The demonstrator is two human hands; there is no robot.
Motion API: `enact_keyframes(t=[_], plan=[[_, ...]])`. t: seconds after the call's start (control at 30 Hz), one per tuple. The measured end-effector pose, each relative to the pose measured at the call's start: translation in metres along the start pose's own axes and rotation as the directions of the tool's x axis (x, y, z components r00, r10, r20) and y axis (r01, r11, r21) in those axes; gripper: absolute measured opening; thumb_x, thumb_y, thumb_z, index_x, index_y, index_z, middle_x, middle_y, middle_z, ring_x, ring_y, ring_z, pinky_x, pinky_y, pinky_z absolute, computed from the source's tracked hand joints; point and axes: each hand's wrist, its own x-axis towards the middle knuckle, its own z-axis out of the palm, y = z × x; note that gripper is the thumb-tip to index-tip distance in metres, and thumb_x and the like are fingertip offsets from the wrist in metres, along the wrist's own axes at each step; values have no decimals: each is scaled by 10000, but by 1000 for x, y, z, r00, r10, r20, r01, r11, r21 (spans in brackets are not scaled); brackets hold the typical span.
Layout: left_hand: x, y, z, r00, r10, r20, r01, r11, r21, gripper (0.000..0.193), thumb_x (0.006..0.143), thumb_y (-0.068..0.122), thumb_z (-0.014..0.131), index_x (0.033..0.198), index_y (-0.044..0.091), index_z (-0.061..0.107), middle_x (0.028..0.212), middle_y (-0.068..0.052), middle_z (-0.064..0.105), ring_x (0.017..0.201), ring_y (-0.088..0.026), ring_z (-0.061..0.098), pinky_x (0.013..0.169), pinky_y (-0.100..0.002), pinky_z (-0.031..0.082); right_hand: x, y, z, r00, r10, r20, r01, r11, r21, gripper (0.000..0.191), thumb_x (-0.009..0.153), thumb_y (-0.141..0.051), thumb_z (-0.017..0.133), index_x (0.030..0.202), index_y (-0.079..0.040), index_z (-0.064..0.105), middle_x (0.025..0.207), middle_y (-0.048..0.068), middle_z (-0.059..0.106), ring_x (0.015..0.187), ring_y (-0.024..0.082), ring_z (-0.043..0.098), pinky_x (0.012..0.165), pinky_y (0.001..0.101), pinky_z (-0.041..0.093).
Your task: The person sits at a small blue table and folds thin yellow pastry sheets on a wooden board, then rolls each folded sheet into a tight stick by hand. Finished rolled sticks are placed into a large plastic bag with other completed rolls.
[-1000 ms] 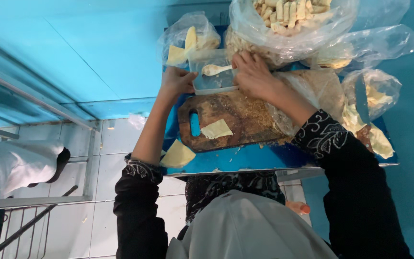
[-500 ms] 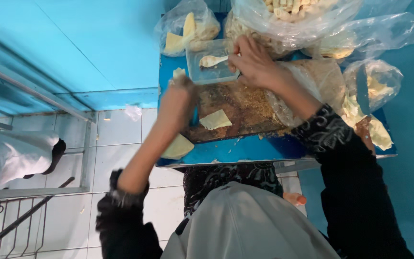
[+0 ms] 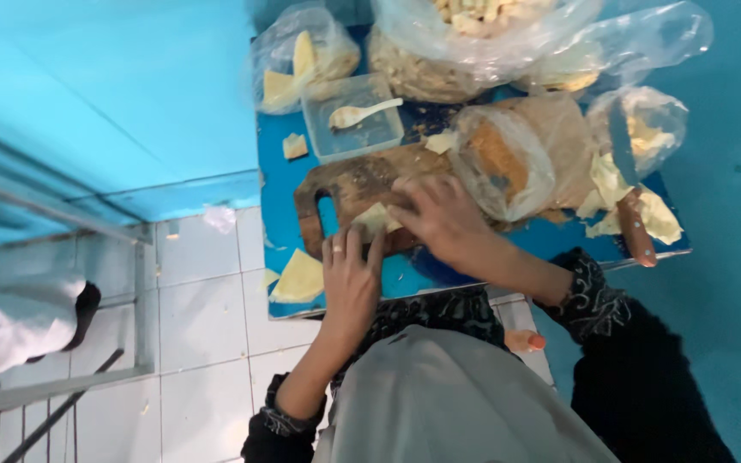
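A wooden cutting board (image 3: 349,184) lies on a blue table (image 3: 276,184). On it sits a pale yellow slice (image 3: 374,218). My left hand (image 3: 349,279), a ring on one finger, lies flat with its fingertips against the near edge of the slice. My right hand (image 3: 443,219) reaches across the board and its fingers pinch the same slice from the right. Behind the board stands a clear plastic tub (image 3: 379,137) with a white spoon (image 3: 362,113) in it.
Plastic bags of yellow pieces (image 3: 302,60) and crumbs (image 3: 508,159) crowd the table's back and right. A brown-handled knife (image 3: 632,201) lies at the right. Another slice (image 3: 299,276) rests at the table's near left corner. A person in white (image 3: 10,330) is on the tiled floor, left.
Both hands have come back from the tub and bags to the cutting board. They now meet at the slice on it.
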Motion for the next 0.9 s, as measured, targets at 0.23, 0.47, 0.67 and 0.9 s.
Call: enact_keyframes(t=[0.23, 0.47, 0.67, 0.9], plan=[[9, 32, 13, 993, -106, -57, 107, 994, 12, 431, 844, 47, 629, 1273, 15, 654, 1274, -215, 561, 1265, -406, 526, 1047, -543, 436, -50, 83, -60, 796, 598, 98, -605, 777, 172, 233, 1003, -110, 663, 1206, -25, 588, 1094, 179, 706, 1031, 389, 697, 827, 470, 535], [5, 41, 12, 995, -104, 1, 104, 990, 99, 467, 854, 51, 606, 1319, 48, 639, 1396, -252, 533, 1358, -411, 489, 1103, -616, 357, -67, 115, -34, 897, 337, 285, -412, 872, 266, 495, 817, 19, 662, 1271, -66, 483, 1168, 214, 691, 879, 412, 699, 700, 480, 546], [3, 43, 13, 992, -125, 33, 121, 986, 118, 470, 892, 80, 591, 1360, 58, 614, 1399, -252, 524, 1360, -411, 478, 1119, -633, 335, -77, 101, -33, 846, 455, 278, -513, 836, 196, 501, 825, 2, 646, 1283, -100, 470, 1047, 213, 700, 879, 420, 705, 688, 508, 544], [1, 44, 13, 987, -154, 48, 144, 974, 176, 503, 875, 73, 613, 1377, 106, 612, 1369, -216, 535, 1352, -384, 480, 1115, -646, 331, -76, 97, -29, 819, 468, 333, -496, 869, -2, 389, 903, -31, 568, 1271, -109, 470, 878, 227, 660, 804, 453, 675, 685, 538, 517]])
